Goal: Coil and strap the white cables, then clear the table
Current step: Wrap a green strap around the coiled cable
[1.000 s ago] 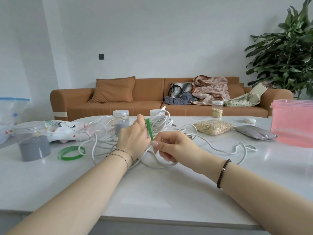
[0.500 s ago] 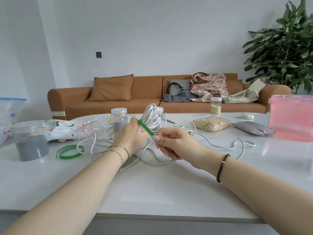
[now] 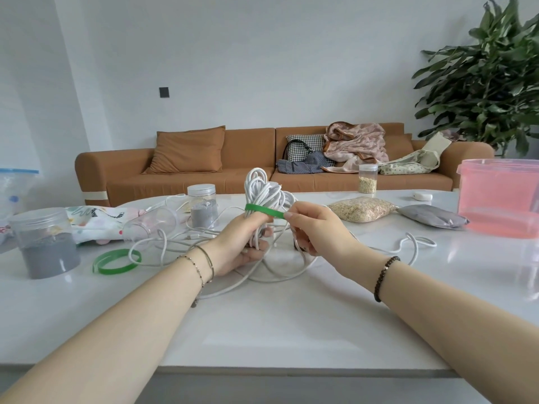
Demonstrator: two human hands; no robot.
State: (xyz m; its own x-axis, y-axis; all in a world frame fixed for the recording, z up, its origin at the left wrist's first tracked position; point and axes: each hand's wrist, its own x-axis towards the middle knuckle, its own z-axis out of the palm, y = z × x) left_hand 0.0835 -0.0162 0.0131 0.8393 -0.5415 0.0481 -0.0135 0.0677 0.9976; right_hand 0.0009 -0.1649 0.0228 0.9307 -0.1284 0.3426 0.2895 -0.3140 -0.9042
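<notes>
- Two bare hands work over a white worktop [image 3: 262,330].
- The grip of the left hand [image 3: 242,246] is clamped round a coiled bundle of white cables [image 3: 262,188], held upright just above the worktop with its loops pointing up.
- The grip of the right hand [image 3: 318,228] pinches one end of a green strap [image 3: 262,210], which lies across the bundle just above the left thumb.
- A loose cable [image 3: 414,243] trails from the bundle across the worktop to the right.
- A second green strap [image 3: 116,262] lies curled at the left, near a jar of grey powder [image 3: 48,243].
</notes>
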